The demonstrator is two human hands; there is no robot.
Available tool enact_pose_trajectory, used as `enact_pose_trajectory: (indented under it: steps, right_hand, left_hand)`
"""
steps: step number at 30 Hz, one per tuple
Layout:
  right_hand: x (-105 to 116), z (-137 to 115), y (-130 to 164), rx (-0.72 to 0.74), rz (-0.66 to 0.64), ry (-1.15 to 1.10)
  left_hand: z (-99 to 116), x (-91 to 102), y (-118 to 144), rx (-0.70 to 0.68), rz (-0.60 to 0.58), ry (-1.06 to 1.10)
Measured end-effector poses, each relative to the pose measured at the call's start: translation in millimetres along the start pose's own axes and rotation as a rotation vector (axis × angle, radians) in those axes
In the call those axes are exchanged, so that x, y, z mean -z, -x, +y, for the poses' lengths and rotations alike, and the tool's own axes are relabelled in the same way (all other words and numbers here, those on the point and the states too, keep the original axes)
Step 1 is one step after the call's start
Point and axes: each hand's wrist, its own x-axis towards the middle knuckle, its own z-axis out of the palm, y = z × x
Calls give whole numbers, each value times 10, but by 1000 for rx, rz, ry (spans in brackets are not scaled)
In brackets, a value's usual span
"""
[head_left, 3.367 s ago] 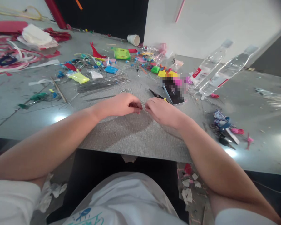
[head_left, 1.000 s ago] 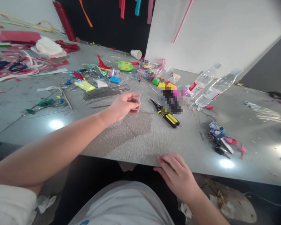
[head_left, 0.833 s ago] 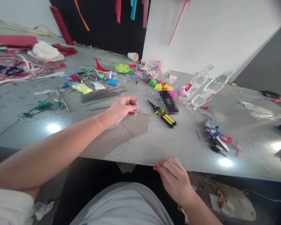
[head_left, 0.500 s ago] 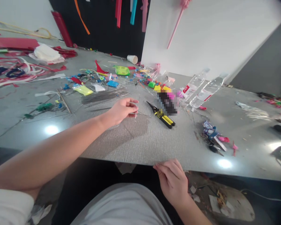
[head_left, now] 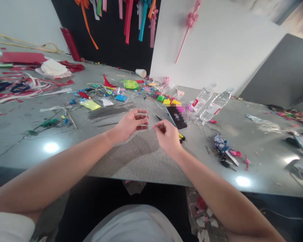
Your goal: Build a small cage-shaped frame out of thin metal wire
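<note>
Frame centre: left hand (head_left: pixel 130 123) pinches small clear piece (head_left: pixel 143 120); right hand (head_left: pixel 166 136) fingers closed on thin silver wire (head_left: pixel 150 127). Best keep both pinches tight above grey tabletop (head_left: pixel 146 158).

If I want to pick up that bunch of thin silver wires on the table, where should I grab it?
Probably pinch the wire bundle around its middle, coming straight down from above. It lies flat on the table as one long, narrow sheaf, so a grip across the middle should keep it level. Its left end touches other clutter, and the left hand sits near the right end.
</note>
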Motion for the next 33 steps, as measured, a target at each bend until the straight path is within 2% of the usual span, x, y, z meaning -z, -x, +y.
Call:
enact_pose_trajectory:
  steps: [4,9,16,27,33]
  right_hand:
    - [-199,89,-222,63,-99,13]
    - [-246,270,-206,160,-233,-41]
    - [-201,430,-194,44,-392,-271]
    - [-249,489,-170,-17,-428,-396]
    - [-257,477,-158,-20,-424,-371]
  left_hand:
    - [23,14,-28,29,81,26]
    - [-51,40,-74,62,132,-27]
    - [-65,53,-79,86,103,-107]
    - [-76,62,-56,112,64,-118]
    - [-105,127,-70,93,16,-98]
